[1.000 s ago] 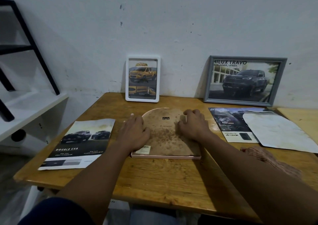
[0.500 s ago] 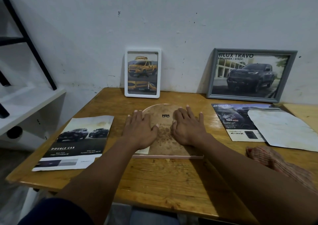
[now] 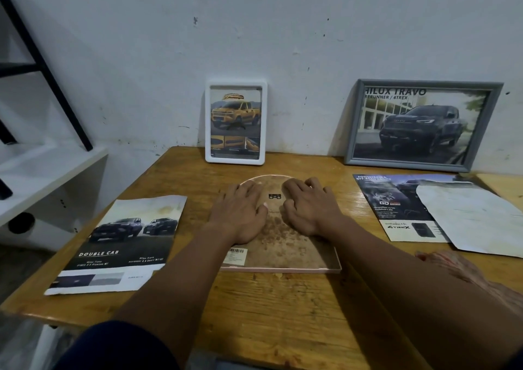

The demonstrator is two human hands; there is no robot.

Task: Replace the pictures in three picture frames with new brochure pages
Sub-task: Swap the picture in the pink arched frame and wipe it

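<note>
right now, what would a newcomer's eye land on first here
The left hand and right hand rest on the stained back of an arched frame lying face down in the middle of the table. Behind it, a white frame with a yellow truck and a grey frame with a dark truck lean against the wall.

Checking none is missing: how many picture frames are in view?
3. A white frame leans at back centre, a grey frame at back right, and a pink arched frame lies face down at front centre. None seems hidden.
</note>
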